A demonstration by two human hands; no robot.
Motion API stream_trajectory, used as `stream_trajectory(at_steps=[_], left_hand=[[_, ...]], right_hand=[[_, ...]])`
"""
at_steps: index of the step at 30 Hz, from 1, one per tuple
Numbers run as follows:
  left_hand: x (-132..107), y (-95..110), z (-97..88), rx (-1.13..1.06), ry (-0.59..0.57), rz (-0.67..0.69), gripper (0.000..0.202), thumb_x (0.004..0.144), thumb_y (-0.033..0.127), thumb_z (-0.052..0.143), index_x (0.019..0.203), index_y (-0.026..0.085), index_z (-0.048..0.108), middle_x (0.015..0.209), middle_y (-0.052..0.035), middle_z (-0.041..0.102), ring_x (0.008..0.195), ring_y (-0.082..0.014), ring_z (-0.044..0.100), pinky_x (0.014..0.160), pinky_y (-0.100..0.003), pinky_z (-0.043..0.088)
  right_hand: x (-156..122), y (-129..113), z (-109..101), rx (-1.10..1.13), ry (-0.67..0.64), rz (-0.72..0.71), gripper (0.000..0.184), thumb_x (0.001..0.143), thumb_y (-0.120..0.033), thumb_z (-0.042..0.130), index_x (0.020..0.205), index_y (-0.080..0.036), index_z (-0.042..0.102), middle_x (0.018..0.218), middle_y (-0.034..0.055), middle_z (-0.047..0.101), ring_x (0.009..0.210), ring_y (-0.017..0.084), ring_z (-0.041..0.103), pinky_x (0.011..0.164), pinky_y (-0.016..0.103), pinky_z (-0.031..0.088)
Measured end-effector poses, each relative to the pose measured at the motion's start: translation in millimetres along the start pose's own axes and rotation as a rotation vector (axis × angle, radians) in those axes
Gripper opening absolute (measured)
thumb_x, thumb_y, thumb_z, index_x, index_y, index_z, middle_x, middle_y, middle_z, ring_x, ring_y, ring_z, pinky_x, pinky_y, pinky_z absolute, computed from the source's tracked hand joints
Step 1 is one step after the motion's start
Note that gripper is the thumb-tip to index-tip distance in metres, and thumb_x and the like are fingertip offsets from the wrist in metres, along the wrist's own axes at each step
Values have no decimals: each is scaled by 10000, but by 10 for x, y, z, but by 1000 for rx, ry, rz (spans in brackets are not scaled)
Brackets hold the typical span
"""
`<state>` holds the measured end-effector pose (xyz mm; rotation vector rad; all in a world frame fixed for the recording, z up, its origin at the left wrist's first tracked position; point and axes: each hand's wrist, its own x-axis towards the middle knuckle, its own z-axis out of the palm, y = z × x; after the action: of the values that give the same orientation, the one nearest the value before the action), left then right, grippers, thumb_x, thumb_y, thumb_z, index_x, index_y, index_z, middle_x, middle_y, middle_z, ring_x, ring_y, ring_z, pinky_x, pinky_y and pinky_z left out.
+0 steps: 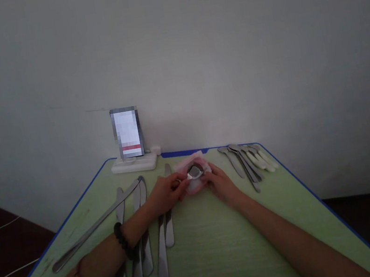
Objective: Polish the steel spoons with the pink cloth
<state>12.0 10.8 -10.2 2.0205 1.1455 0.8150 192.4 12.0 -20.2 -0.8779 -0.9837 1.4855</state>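
Note:
A shiny metal spoon (195,171) rests in front of a thin pink-and-white cloth (196,186) near the table's far side. Only its rounded bowl shows clearly; the handle is mostly hidden by my fingers. My left hand (169,190) pinches the spoon from the left, thumb and fingers closed. On the other side, my right hand (221,182) has its fingers closed on the cloth at the edge of the spoon's bowl. Several table knives (162,260) lie beneath and beside my left forearm, some partly covered by it.
Several spoons (233,163), some with pale handles, lie fanned at the back right. Long metal tongs (90,232) lie at the left. A phone (127,131) with a blurred screen stands on a white base (135,166) against the wall. The green table (218,251) has a blue edge.

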Motion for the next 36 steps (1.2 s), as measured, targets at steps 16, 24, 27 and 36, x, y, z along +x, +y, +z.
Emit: stream_trajectory(at_steps=[16,24,27,36], left_hand=[[10,28,16,492,78,-7,273,924,395,331,917,192,513,609,2,650,520,-161,583,504,-226,299],[-26,76,33,630,-34,1,260,908,360,357,1005,200,537,717,-31,687,627,-194,642,563,-242,379],[-33,85,28,601,-52,22,260,905,343,360,1055,207,523,712,-28,685,646,-193,646,576,-243,390],[-20,76,31,678,-157,28,356,946,350,225,1002,173,529,773,-82,683,697,-225,653,611,-275,418]], right_hand=[[13,-97,-52,256,-87,54,230,671,-286,691,877,-190,652,852,0,695,747,124,600,713,252,494],[-15,-21,16,7,-74,-41,290,650,-253,725,921,-209,633,825,-9,672,699,115,579,698,244,469],[29,28,-2,53,59,-136,256,660,-268,713,892,-219,617,808,-19,646,691,113,560,702,244,476],[59,-17,25,248,164,-54,222,712,-355,660,892,-232,614,871,-18,658,783,136,597,756,305,522]])
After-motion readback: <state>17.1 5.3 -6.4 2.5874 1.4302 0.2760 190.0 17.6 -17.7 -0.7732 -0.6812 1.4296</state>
